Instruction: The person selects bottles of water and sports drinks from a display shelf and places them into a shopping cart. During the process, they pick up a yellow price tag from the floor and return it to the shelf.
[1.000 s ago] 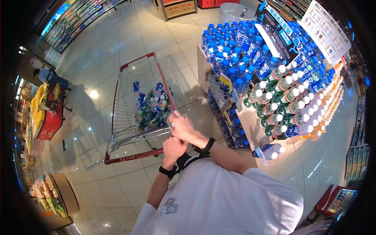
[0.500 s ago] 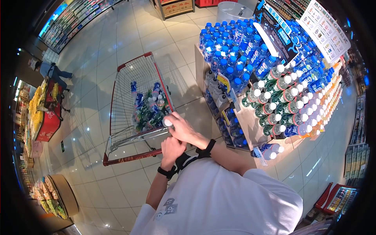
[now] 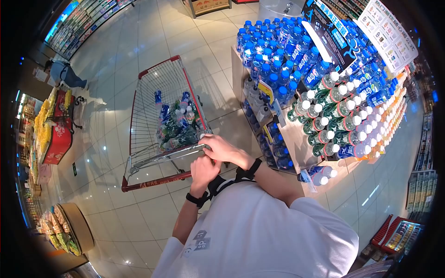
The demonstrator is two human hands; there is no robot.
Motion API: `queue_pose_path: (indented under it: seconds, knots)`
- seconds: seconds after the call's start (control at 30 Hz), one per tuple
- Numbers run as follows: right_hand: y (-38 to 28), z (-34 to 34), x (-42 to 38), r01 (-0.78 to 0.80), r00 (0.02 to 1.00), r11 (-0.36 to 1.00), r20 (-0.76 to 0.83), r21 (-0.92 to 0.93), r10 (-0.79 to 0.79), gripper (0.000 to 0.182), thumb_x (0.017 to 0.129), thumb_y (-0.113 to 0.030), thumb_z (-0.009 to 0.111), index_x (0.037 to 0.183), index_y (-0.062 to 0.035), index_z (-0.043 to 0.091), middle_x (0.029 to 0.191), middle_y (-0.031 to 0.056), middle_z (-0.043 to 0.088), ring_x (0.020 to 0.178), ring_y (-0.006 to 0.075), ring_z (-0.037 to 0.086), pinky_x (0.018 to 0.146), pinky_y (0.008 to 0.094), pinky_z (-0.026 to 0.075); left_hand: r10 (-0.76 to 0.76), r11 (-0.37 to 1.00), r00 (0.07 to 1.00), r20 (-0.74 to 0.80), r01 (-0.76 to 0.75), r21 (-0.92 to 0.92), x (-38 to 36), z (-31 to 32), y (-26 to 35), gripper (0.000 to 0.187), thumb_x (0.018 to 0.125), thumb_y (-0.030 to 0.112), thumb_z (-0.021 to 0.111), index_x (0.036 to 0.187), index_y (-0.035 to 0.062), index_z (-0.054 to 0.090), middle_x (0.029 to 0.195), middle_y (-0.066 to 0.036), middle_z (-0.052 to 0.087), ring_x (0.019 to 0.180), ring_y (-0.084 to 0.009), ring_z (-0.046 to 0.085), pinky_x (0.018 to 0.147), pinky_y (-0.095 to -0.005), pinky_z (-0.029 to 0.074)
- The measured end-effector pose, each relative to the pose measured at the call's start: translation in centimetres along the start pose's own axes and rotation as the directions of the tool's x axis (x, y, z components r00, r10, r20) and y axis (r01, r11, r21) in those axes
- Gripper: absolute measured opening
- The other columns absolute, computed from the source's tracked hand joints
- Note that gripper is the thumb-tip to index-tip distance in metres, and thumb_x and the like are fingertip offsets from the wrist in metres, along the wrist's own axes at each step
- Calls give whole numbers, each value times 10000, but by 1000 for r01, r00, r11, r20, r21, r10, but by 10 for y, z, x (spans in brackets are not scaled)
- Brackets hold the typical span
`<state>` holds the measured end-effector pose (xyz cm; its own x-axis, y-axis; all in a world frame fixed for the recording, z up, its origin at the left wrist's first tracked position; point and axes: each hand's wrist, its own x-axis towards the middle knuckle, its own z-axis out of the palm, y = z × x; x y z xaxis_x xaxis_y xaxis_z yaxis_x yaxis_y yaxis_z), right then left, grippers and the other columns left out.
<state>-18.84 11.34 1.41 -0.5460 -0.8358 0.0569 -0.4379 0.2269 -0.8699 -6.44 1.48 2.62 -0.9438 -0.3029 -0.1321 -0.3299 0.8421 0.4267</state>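
Observation:
My left hand (image 3: 205, 172) is closed at the red handle (image 3: 157, 183) of a wire shopping cart (image 3: 131, 121). Just above and to its right, my right hand (image 3: 224, 150) is curled at the cart's near right corner. A small round white end (image 3: 203, 136) shows by its fingers; whatever else lies in its grasp is hidden. Inside the cart lie several bottles (image 3: 178, 125), some with blue and green labels. On the right, a display stand (image 3: 296, 160) bears rows of blue-capped bottles (image 3: 273, 65) and white-capped bottles (image 3: 340, 109).
At the left, a person (image 3: 65, 74) bends beside a red-sided stall (image 3: 60, 139) with yellow goods. A round stand (image 3: 76, 227) of packaged goods is at the lower left. Signs (image 3: 331, 34) rise above the bottle display, and red baskets (image 3: 398, 234) sit at the lower right.
My right hand has shifted slightly up and right, and the white end has moved up with it. The cart's front has swung slightly left. The person at the left bends differently.

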Motion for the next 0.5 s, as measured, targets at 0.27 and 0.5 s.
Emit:
queue_pose_path:
  seconds: [0.27,0.5]
  knots:
    - [30,-43,-26,-124,992,992,32,-29,125,327,949,-152,707,1246,-16,695,1150,204,757,1026,410,735,940,468,578,-26,1000,1000,12,26,14,1,-6,5,403,920,415,671,844,31,770,802,-207,749,779,-427,742,730,-520,585]
    - [45,-123,-82,-297,920,955,-273,-18,281,351,927,-185,746,1231,-15,708,1062,198,771,976,371,750,866,446,594,-40,999,998,51,40,0,0,-11,7,395,929,423,657,882,52,785,747,-224,724,774,-436,733,737,-523,579]
